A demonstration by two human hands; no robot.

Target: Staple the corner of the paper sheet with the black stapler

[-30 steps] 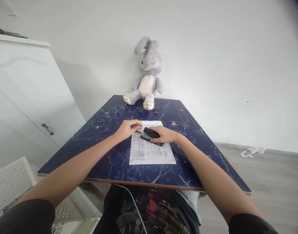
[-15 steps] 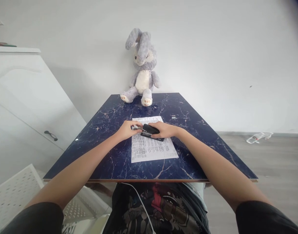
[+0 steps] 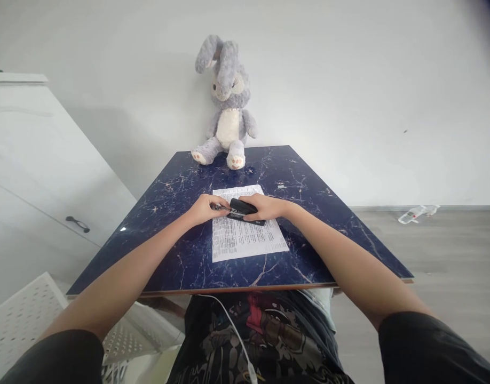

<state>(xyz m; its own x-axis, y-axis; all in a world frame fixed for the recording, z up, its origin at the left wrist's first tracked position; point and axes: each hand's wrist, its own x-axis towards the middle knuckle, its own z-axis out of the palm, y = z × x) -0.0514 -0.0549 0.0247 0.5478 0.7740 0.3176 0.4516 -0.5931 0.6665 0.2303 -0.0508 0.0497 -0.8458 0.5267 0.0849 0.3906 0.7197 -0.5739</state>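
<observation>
A black stapler (image 3: 247, 212) lies over a printed sheet of paper (image 3: 249, 240), its top arm raised from the base at the left end and silvery metal showing in the gap. My right hand (image 3: 265, 205) is closed around its right part, the thumb on the near side. At the stapler's left end, my left hand (image 3: 205, 209) has thumb and forefinger pinched together, touching or nearly touching the metal. Whatever sits between those fingertips is too small to make out. A small pale strip (image 3: 281, 186) rests on the table beyond my right hand.
The dark blue marbled table (image 3: 309, 234) carries a grey plush rabbit (image 3: 229, 117) at its far edge, against the wall. A white cabinet (image 3: 37, 160) and a perforated white chair (image 3: 29, 314) stand left. Clear plastic packaging (image 3: 417, 214) lies on the floor at right.
The whole view has shifted slightly, with the table now a little higher and further left. Both hands stay at the stapler; its top arm and base look closer together at the left end.
</observation>
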